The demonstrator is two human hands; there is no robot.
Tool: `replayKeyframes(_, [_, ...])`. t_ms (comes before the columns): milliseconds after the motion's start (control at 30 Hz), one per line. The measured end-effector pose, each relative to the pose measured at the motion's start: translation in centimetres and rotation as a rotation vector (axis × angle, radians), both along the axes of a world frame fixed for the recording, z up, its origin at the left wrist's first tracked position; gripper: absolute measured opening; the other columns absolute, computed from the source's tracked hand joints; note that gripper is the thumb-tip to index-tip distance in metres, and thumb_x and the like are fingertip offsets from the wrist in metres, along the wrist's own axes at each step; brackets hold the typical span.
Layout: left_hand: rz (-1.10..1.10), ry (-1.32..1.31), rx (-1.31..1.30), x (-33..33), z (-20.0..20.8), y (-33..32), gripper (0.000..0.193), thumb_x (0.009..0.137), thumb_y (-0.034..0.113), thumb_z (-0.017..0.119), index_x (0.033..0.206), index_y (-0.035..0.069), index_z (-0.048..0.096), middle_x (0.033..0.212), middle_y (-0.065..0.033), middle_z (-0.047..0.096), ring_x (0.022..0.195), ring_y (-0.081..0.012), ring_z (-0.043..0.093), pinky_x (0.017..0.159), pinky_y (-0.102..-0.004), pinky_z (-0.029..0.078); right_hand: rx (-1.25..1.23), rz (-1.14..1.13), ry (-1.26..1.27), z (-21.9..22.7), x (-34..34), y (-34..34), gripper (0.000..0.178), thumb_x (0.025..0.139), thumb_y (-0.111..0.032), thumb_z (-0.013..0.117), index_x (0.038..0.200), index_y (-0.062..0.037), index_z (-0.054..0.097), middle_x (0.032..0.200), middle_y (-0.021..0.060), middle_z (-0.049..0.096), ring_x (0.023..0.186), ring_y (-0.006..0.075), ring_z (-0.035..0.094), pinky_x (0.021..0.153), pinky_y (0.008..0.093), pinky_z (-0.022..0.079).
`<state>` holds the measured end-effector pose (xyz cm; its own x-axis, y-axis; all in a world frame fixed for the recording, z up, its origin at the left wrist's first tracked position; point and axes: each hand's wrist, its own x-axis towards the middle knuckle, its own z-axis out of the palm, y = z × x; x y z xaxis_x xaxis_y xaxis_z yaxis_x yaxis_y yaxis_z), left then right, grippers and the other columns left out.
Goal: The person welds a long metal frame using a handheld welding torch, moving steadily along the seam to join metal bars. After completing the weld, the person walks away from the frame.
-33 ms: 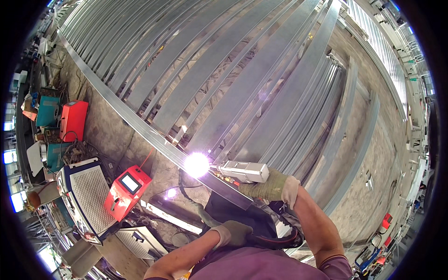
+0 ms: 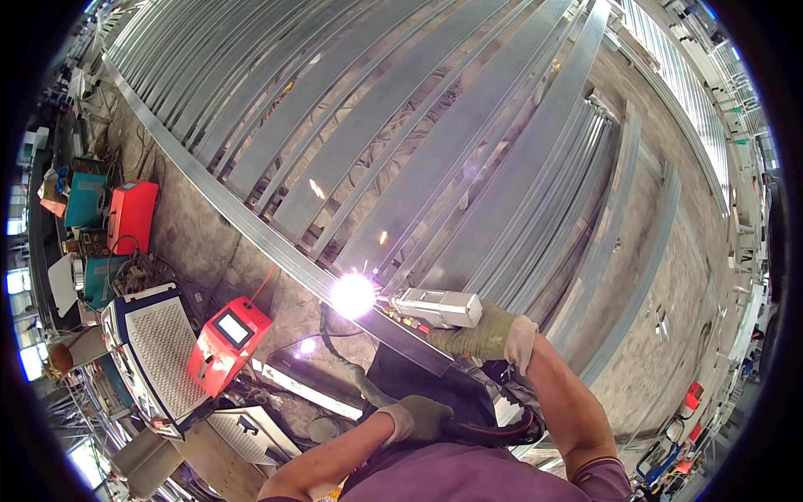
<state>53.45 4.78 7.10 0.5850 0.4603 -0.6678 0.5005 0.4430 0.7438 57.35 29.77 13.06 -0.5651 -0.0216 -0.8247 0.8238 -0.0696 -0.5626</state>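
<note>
head view, arc's live: rt gloved hand (image 2: pixel 473 336) wraps the silvery torch (image 2: pixel 439 307), nose at the white glare (image 2: pixel 352 295) on the long edge rail (image 2: pixel 251 229), by a wide slat's (image 2: pixel 443 167) near end. lt gloved hand (image 2: pixel 424 417) sits at the black hose (image 2: pixel 495 432); fingers hidden, can't tell its grip. this spot's prob mid-weld, unfinished; more slat ends sit up-left along the rail, but can't tell which r done or left.

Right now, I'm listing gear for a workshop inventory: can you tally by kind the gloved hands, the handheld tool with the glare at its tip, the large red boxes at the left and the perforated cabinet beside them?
Gloved hands (left hand, right hand): 2
Handheld tool: 1
Large red boxes: 2
Perforated cabinet: 1
Total: 6
</note>
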Motion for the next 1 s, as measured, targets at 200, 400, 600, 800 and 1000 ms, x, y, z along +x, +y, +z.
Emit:
replayKeyframes(200, [-0.038,-0.001,-0.037,-0.3,0.6,0.7,0.04,0.087,0.026,0.065,0.121,0.008,0.072,0.112,-0.0223,0.077,0.109,-0.0423,0.073,0.095,-0.0518,0.055,0.032,0.005,0.028,0.4,0.0,-0.1,0.059,0.094,-0.049,0.079,0.141,-0.0138,0.069,0.092,0.0073,0.078,0.067,0.0179,0.068,0.065,0.0379,0.056])
replayKeyframes(400, [-0.045,0.001,-0.036,-0.1,0.5,0.6,0.039,0.087,0.026,0.064,0.121,0.008,0.072,0.112,-0.0225,0.077,0.109,-0.0427,0.073,0.095,-0.0521,0.054,0.011,-0.009,0.019,0.3,0.2,-0.2,0.056,0.095,-0.047,0.08,0.139,-0.0139,0.07,0.086,0.0051,0.075,0.063,0.015,0.065,0.058,0.0367,0.054])
replayKeyframes(600, [-0.006,-0.014,-0.015,0.2,-0.3,-0.2,0.036,0.088,0.027,0.064,0.118,0.008,0.072,0.109,-0.0228,0.077,0.107,-0.0438,0.073,0.093,-0.0523,0.055,0.014,-0.048,0.058,-0.5,0.6,-0.7,0.055,0.095,-0.046,0.081,0.135,-0.0106,0.071,0.079,0.0053,0.073,0.057,0.0137,0.064,0.051,0.0356,0.051])
replayKeyframes(800, [0.002,-0.033,0.042,0.4,-1.1,-0.7,0.032,0.089,0.028,0.065,0.115,0.01,0.073,0.106,-0.0225,0.076,0.105,-0.0449,0.073,0.09,-0.0528,0.055,0.018,-0.095,-0.016,-0.8,1.3,-1.2,0.058,0.095,-0.043,0.083,0.14,-0.0106,0.069,0.091,0.0047,0.077,0.067,0.011,0.067,0.058,0.0329,0.054])
replayKeyframes(1000, [-0.036,-0.053,0.066,0.4,-1.3,-0.5,0.033,0.091,0.029,0.065,0.116,0.009,0.074,0.109,-0.0221,0.077,0.107,-0.0438,0.074,0.092,-0.0517,0.056,-0.022,-0.256,0.039,1.9,2.6,-0.1,0.065,0.095,-0.04,0.085,0.149,-0.0115,0.064,0.1,0.0038,0.078,0.076,0.0091,0.066,0.065,0.0306,0.054])
